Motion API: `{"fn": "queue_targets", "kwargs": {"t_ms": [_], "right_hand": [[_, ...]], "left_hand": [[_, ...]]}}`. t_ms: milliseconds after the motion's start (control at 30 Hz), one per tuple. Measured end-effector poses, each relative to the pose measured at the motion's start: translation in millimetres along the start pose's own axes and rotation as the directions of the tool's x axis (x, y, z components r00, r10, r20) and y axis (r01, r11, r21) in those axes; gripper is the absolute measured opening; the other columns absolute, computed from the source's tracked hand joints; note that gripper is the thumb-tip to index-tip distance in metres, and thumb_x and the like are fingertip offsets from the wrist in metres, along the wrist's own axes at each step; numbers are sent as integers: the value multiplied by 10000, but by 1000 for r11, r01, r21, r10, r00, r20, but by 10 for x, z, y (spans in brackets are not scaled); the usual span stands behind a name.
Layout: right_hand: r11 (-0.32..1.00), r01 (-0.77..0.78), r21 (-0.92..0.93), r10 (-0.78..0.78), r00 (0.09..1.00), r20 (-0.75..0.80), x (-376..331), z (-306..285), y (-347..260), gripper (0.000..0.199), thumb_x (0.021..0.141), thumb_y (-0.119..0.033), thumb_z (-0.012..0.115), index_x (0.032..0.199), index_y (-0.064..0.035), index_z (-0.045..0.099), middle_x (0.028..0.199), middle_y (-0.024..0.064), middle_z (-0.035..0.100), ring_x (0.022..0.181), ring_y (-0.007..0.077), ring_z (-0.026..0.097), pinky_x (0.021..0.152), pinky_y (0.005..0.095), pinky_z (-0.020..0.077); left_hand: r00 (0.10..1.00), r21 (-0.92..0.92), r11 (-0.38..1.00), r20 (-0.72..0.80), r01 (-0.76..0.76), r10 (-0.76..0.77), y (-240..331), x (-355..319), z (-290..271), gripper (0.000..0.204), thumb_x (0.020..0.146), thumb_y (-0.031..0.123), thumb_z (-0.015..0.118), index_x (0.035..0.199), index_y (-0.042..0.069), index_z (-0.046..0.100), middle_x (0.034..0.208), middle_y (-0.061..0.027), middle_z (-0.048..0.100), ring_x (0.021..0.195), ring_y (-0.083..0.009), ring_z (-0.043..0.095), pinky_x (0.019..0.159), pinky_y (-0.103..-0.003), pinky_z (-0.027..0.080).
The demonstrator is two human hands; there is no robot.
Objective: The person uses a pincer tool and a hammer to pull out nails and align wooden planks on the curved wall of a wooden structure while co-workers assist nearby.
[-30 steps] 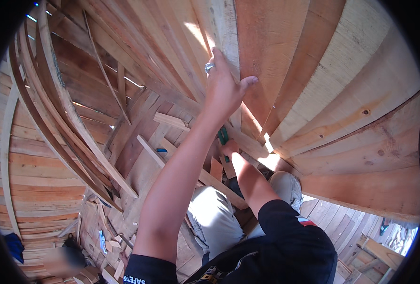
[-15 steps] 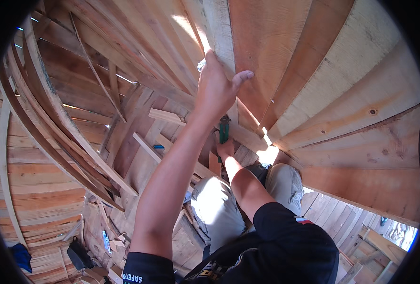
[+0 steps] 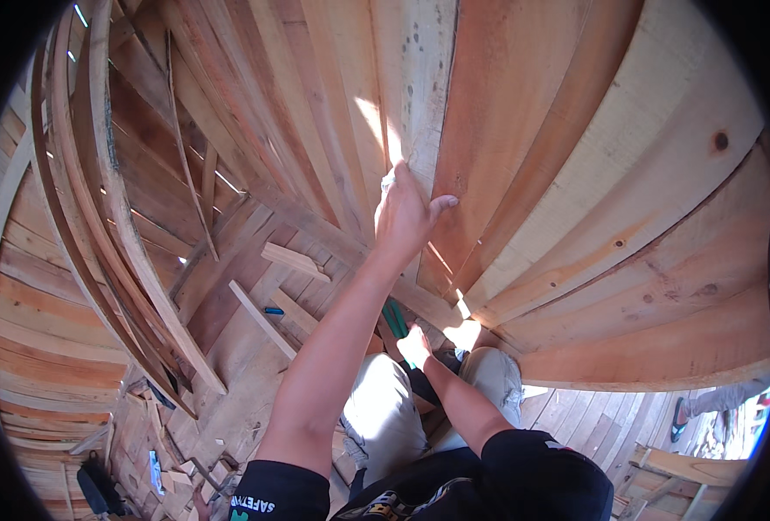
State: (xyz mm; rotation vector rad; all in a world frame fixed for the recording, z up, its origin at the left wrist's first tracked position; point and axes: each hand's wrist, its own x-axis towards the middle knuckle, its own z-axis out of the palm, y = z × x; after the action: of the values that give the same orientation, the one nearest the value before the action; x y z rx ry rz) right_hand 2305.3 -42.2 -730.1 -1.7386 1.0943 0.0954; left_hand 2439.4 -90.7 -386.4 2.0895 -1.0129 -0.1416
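My left hand point(image 3: 405, 215) reaches up to a pale, narrow wooden rib point(image 3: 427, 82) that runs along the planked wall. Its thumb sticks out to the right over a reddish plank point(image 3: 489, 104), while the fingers bend round the rib's left side, partly hidden. Something small and white shows at those fingers. Lower down, between my knees, my right hand point(image 3: 415, 346) is closed on a green-handled tool point(image 3: 394, 318). The tool's working end is hidden behind my left forearm, so its kind cannot be told.
Long curved timber strips point(image 3: 111, 191) lean at the left. Loose wood offcuts point(image 3: 296, 260) and a small blue object point(image 3: 274, 310) lie on the plank floor. A black bag point(image 3: 98, 486) is at the lower left. Another person's leg point(image 3: 723, 398) shows at the right.
The view has shifted, and both hands appear lower in it. The green-handled tool is tilted more to the left. A person's leg has come into view at the right.
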Motion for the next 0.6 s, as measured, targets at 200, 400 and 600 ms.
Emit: {"fn": "queue_targets", "kwargs": {"t_ms": [200,400,600], "right_hand": [[990,20,-139,-35,994,-103,-781,-693,436,464,765,-181,789,1127,33,593,841,139,684,690,202,674,647,359,532],[998,10,-57,-12,999,-30,-1486,-1320,787,554,793,-234,774,1236,36,582,893,147,707,691,194,692,666,350,545],[995,29,100,-26,999,-34,-1616,-1495,1006,347,819,-171,766,1053,8,583,786,50,608,590,126,589,558,306,489]], "left_hand": [[939,-129,961,-278,-244,201,-110,-49,104,1070,774,351,828,1506,-22,142,1476,-362,291,1360,-475,366,1043,-496,426],[951,-135,962,-237,-237,201,379,-54,38,1283,667,490,867,1580,153,31,1587,-300,-78,1471,-490,57,1117,-651,241],[914,-113,959,-351,-258,204,423,-27,203,1393,587,577,878,1579,139,5,1581,-319,-53,1472,-489,-3,1107,-653,223]]}}
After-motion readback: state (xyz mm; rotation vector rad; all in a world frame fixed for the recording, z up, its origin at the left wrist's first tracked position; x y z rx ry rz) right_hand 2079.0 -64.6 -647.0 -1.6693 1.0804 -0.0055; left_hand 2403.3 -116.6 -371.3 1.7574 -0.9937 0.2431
